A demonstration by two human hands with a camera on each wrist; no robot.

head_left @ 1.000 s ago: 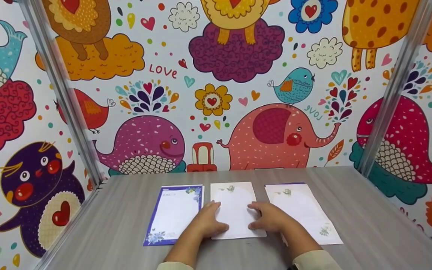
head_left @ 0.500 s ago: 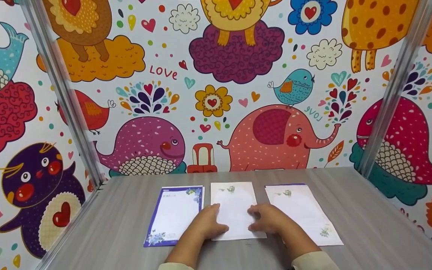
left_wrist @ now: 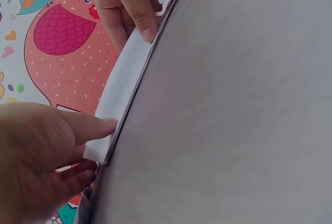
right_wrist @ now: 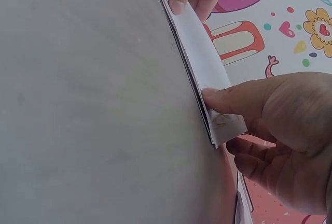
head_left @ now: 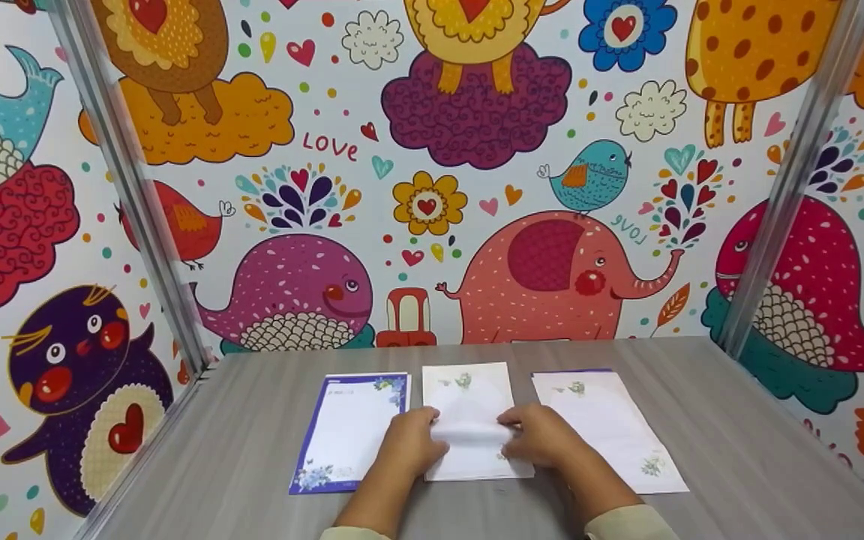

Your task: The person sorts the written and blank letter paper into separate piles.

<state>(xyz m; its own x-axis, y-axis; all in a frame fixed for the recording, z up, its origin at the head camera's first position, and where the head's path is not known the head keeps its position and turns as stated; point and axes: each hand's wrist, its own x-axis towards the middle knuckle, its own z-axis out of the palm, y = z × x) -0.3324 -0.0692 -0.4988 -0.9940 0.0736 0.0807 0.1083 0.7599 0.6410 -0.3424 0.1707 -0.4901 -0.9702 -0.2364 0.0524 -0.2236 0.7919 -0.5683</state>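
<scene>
Between my hands in the head view lies the middle stack of white letter paper [head_left: 469,394], printed with small green floral sprigs. Its top sheet bows up into a crosswise ridge. My left hand [head_left: 411,444] pinches the left edge, thumb on the near side. At the opposite edge, my right hand [head_left: 544,436] pinches the same sheet. In the left wrist view the raised sheet [left_wrist: 124,79] stands above darker layers beneath it. A green sprig shows near the right thumb on the sheet [right_wrist: 194,42] in the right wrist view.
Left of the hands lies a purple-bordered paper stack [head_left: 353,427] with blue flowers. Another white stack [head_left: 604,420], a purple edge peeking out behind it, lies to the right, partly under the right forearm. The grey table [head_left: 237,420] meets a cartoon-printed wall [head_left: 417,262].
The middle stack's top sheet lay flat before and now bulges up in a ridge between the hands. Both hands keep nearly the same place at its edges.
</scene>
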